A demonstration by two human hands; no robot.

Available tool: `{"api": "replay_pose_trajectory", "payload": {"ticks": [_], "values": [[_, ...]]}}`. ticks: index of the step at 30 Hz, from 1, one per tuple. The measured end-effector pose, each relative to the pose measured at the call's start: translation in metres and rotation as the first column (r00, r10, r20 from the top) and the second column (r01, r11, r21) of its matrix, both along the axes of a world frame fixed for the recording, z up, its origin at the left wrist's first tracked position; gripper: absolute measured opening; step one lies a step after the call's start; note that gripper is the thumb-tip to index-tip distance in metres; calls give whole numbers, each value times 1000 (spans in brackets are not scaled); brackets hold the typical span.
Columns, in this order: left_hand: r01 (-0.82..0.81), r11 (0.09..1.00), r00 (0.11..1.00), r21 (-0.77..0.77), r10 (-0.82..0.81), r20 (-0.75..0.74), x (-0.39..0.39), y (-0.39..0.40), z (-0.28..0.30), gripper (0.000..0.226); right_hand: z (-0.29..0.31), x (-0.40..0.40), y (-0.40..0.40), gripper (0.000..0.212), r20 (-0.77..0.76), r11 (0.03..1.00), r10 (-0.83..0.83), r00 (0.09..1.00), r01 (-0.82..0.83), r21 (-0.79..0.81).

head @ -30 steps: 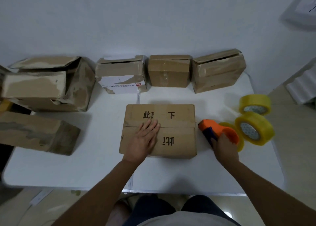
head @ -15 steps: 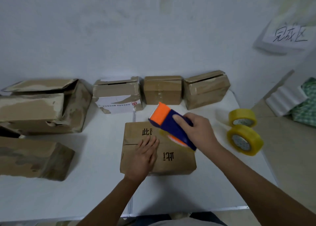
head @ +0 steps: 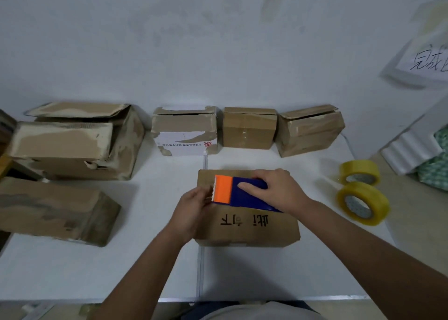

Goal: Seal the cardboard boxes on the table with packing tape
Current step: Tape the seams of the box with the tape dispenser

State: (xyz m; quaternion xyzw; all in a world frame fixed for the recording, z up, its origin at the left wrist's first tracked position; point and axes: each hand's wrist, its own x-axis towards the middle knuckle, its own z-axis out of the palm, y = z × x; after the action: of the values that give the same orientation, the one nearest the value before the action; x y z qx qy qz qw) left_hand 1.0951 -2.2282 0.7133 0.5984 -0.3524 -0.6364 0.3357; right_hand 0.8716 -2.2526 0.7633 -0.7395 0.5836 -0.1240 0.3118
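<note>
**Now at the left edge: our tape cutter meets the box seam**

Squarely in front of us on the white table (head: pixel 254 273) sits the brown cardboard box printed with black characters (head: pixel 249 225), flaps down, its long axis running left to right across our view. Our right hand (head: pixel 278 191) wraps its fingers over the blue-and-orange handheld tape dispenser (head: pixel 238 193), thumb laid along the blue side, and holds it low over the top of the box. The orange toothed end points left, toward the box's left edge.

Our left hand (head: pixel 191 213) waits exactly there, at that left edge, fingers curled in beside the serrated blade. We judge that it is pinching the free end of the tape, but the tape itself is too clear and too hidden to make out, so we cannot tell for certain what those fingers hold.

What the next move seems to call for is this: the tape end anchored on the left side of the box, nearest our left hand, and the dispenser drawn rightward along the long centre seam by our right hand. The seam lies under the dispenser and is mostly covered.

Two spare rolls of yellowish clear packing tape (head: pixel 362 202) lie well apart to the right. Six more worn cardboard boxes, several with flaps ajar, line the wall and the left side (head: pixel 72 142).
</note>
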Motion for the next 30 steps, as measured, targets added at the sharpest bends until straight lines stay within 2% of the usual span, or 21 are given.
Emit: {"api": "replay_pose_trajectory", "payload": {"ticks": [1,3,8,12,16,22,25,30], "values": [[-50,995,988,86,62,-145,2,-5,8,29,1,0,0,48,6,1000,-1,1000,1,4],[-96,981,955,166,138,-264,6,-10,20,34,1,-1,1,49,14,1000,-7,1000,7,8],[-83,985,948,152,125,-294,15,-15,31,25,1,-1,-1,57,14,1000,-20,1000,20,-4],[-3,973,953,233,73,-293,23,-17,30,34,3,1,-3,44,-5,1000,-15,1000,15,0],[36,969,947,244,45,-318,22,-18,30,35,5,2,-4,43,-10,1000,-16,1000,16,15],[12,990,970,140,22,-241,17,-14,26,28,5,1,-5,52,-9,1000,-6,1000,6,24],[-9,998,993,61,16,-119,12,-10,24,31,5,3,-5,55,-21,1000,0,1000,0,21],[-75,996,996,-43,77,34,3,-7,23,20,6,4,-3,49,-20,1000,-21,1000,21,4]]}}
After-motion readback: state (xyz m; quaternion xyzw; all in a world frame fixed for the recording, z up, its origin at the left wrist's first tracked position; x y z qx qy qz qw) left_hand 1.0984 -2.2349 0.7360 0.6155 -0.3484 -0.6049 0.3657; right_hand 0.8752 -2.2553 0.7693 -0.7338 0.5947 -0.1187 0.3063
